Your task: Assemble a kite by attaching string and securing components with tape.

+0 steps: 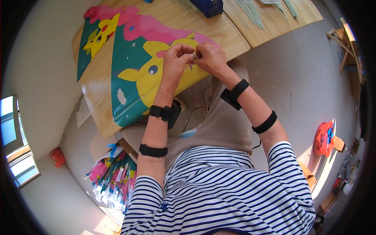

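Note:
A large printed sheet (pixel 137 84), shaped like a kite sail, lies over the table's near edge. It is teal, pink and yellow, with a cartoon animal on it. Above its right part, my left hand (pixel 175 64) and my right hand (pixel 211 58) meet, with fingertips almost touching. Both are closed in a pinch. Whatever sits between the fingers is too small to make out. A second sheet (pixel 94 45) with the same print lies farther left on the table.
The wooden table (pixel 98 100) carries thin pale rods (pixel 250 15) and a dark blue bin (pixel 209 7) at the back. Below left stands a bundle of rolled colourful sheets (pixel 113 176) in clear plastic. A red bag (pixel 324 139) sits on the floor at right.

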A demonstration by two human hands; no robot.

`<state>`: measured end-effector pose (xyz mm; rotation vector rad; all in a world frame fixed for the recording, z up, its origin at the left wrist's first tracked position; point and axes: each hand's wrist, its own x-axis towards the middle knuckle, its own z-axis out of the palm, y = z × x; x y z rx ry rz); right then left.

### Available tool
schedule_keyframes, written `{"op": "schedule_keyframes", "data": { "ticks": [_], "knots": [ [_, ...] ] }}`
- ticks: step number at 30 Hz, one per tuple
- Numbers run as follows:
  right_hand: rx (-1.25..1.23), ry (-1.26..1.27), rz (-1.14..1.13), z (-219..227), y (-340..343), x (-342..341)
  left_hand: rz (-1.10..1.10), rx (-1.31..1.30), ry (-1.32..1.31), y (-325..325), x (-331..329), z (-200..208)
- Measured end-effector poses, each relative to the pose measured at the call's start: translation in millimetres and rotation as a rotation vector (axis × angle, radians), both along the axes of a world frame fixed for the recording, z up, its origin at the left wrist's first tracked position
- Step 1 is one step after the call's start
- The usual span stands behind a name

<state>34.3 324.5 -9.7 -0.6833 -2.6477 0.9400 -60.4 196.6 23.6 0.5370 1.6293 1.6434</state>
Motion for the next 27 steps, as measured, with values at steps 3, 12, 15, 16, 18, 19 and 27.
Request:
{"op": "schedule_keyframes", "data": {
  "ticks": [3, 12, 15, 16, 18, 19, 27],
  "knots": [
    [0.003, 0.013, -0.012, -1, -1, -1, -0.013, 0.005, -0.006, 5, -2, -2],
    [-0.001, 0.034, -0.033, 1, -3, 0, -0.112, -0.071, 0.091, 16, -12, -6],
    [-0.006, 0.050, -0.034, -1, -3, 0, -0.111, -0.040, 0.043, 16, -15, -11],
    [-0.007, 0.058, -0.036, -1, -3, 0, -0.110, -0.028, 0.020, 16, -16, -13],
    [0.002, 0.065, -0.041, -2, -3, 1, -0.110, -0.059, 0.002, 16, -16, -15],
    [0.006, 0.068, -0.044, -2, -3, 1, -0.109, -0.075, -0.008, 16, -16, -16],
    [-0.007, 0.057, -0.032, -3, -3, 1, -0.018, -0.037, -0.016, 14, -6, -21]
  ]
}}
